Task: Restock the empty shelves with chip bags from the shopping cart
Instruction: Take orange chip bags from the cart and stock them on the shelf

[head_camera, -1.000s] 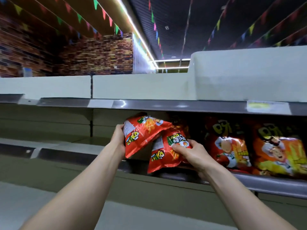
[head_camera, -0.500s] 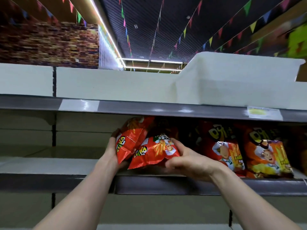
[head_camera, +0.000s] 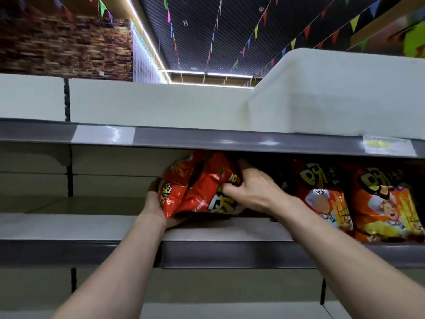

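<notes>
Chip bags (head_camera: pixel 197 196), two red ones, are in your hands at the left end of the stocked row. They are tucked under the upper shelf (head_camera: pixel 230 141) and low over the shelf (head_camera: pixel 69 226) in front of you.

Your left hand (head_camera: pixel 153 204) cups the left bag (head_camera: pixel 174 194) from its left side and from below. The thumb lies up along the bag's left edge, and the fingers curl under its bottom corner. The wrist is just above the shelf board.

Your right hand (head_camera: pixel 255 192) comes in from the right and grips the right bag (head_camera: pixel 207 185) at its upper right corner. Its fingers are bent and bunched into the foil, which crumples there. The fingertips are buried in the folds, so you cannot tell exactly how they pinch.

The two bags touch side by side, and their tops reach up to the upper shelf's front rail. Shadow covers their bottoms, so you cannot tell whether they rest on the board or hang just above it.

Right of your right hand, past a dark gap, an orange bag (head_camera: pixel 322 199) and a second bag (head_camera: pixel 386 208) stand upright on the same shelf, faces towards you.

On the upper rail, a white label (head_camera: pixel 103 135) sits up and left of your left hand, and a yellow tag (head_camera: pixel 388 146) sits far right
</notes>
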